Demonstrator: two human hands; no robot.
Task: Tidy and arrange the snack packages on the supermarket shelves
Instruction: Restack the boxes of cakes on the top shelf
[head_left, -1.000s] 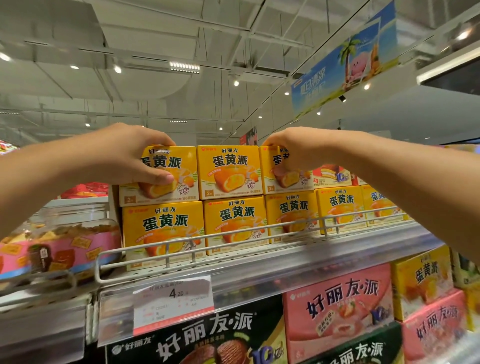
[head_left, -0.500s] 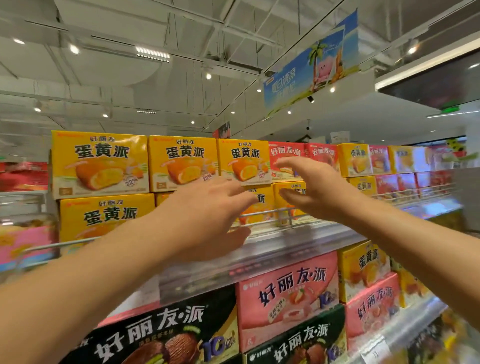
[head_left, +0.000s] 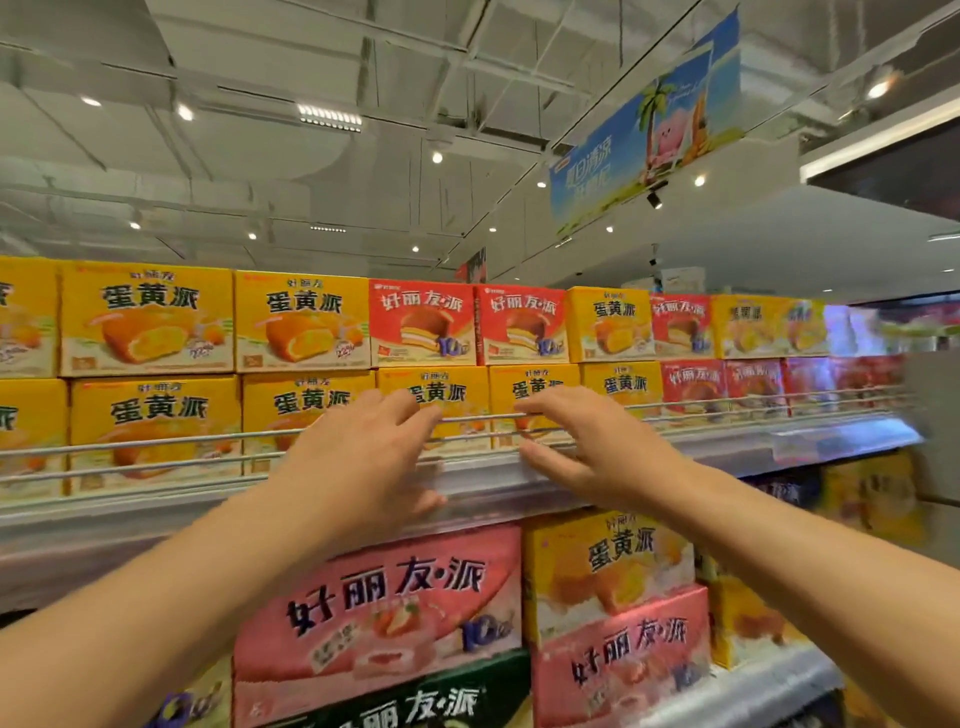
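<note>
1. Both hands had moved on along the shelf since the earlier frames: a second before, each had gripped a yellow box in the top row at the left end; half a second before, they were reaching forward with nothing in them.
2. At this moment the left hand (head_left: 358, 457) hovered in front of the wire rail (head_left: 156, 441) of the upper shelf (head_left: 493, 486), its fingers (head_left: 410, 415) spread apart and loosely bent, holding nothing.
3. The right hand (head_left: 597, 447) hung just beside it to the right, its fingers likewise apart and empty, fingertips near the rail; whether they touched the rail could not be told.
4. Snack packages stood two rows high behind the rail: yellow boxes (head_left: 148, 319) at the left, and two red boxes (head_left: 422, 323) side by side in the top row, above a yellow box (head_left: 457, 395) that both hands reached toward.
5. Further right, yellow and red boxes were mixed in the top row.
6. On the shelf below stood a pink box (head_left: 379, 608), with a yellow box above another pink one to its right.
7. A blue banner (head_left: 649, 124) hung from the ceiling.
</note>
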